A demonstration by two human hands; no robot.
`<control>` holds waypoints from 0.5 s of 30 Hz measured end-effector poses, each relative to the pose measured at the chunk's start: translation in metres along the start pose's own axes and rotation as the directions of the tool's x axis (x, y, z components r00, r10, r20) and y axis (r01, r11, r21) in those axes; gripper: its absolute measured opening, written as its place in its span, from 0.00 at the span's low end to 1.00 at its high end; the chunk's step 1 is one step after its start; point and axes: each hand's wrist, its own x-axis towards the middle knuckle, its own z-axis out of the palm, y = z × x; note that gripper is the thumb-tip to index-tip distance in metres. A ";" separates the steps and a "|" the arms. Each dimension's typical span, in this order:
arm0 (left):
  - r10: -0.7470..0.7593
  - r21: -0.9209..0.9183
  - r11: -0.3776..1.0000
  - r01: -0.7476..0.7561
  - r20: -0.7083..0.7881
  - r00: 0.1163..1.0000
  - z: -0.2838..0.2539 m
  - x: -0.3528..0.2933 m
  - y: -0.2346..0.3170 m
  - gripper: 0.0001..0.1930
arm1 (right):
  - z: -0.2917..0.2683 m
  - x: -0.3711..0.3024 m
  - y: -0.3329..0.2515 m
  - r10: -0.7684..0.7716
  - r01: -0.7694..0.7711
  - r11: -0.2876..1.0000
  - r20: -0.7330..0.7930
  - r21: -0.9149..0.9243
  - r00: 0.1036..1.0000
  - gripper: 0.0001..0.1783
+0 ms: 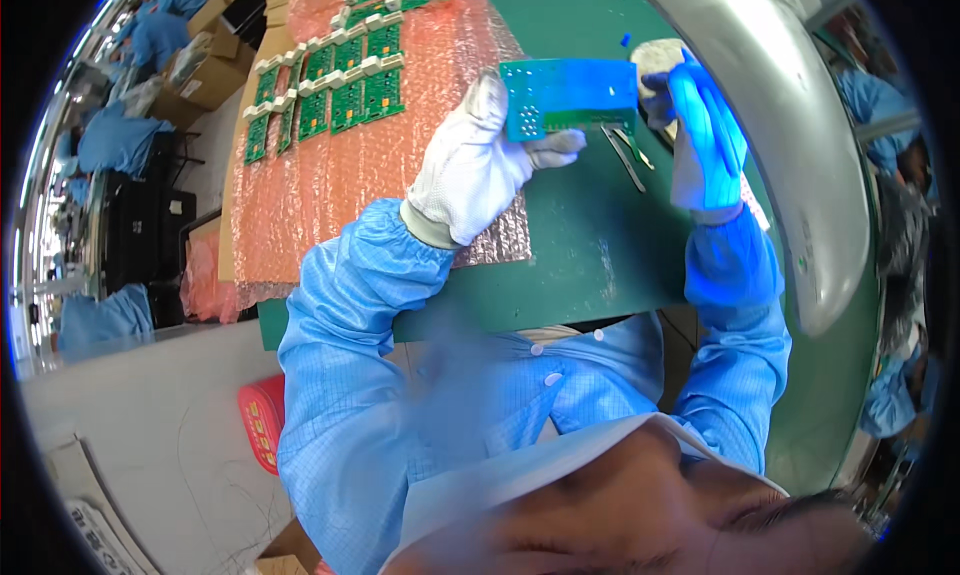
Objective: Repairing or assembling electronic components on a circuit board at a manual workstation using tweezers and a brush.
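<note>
One circuit board (pixel 570 100) in hand, raised over the green bench mat (pixel 570 265) — left glove (pixel 468 165) pinches its edge between thumb and fingers; right glove (pixel 708 135), blue-lit just beside it, finger closure cannot be told. Connector-fitted boards (pixel 348 107) lie in rows on pink bubble wrap (pixel 340 200) — finished or waiting, unclear; the held one is judged mid-process.
</note>
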 end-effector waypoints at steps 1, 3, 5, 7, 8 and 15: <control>0.014 0.009 1.000 -0.014 -0.020 1.000 0.000 -0.001 0.001 0.30 | 0.004 -0.005 -0.001 0.037 -0.036 0.997 -0.006 0.063 0.999 0.17; -0.017 -0.014 1.000 0.016 -0.004 1.000 0.003 0.002 -0.002 0.30 | 0.004 -0.012 0.001 0.080 -0.081 0.994 0.017 0.079 0.997 0.14; -0.038 -0.014 0.999 0.038 -0.007 0.999 0.006 0.002 -0.002 0.31 | -0.002 -0.014 0.011 0.021 -0.039 0.980 0.095 0.196 0.995 0.12; -0.052 -0.005 0.999 0.052 -0.022 0.998 0.008 0.001 -0.004 0.31 | -0.007 -0.015 0.020 0.025 -0.060 0.955 0.125 0.291 0.992 0.10; -0.061 -0.003 0.998 0.061 -0.026 0.998 0.008 0.001 -0.005 0.32 | -0.008 -0.017 0.021 0.031 -0.067 0.952 0.121 0.300 0.992 0.10; -0.139 -0.005 0.990 0.139 0.011 0.990 -0.001 0.006 -0.014 0.33 | -0.011 -0.029 0.028 0.036 -0.047 0.988 0.071 0.150 0.997 0.09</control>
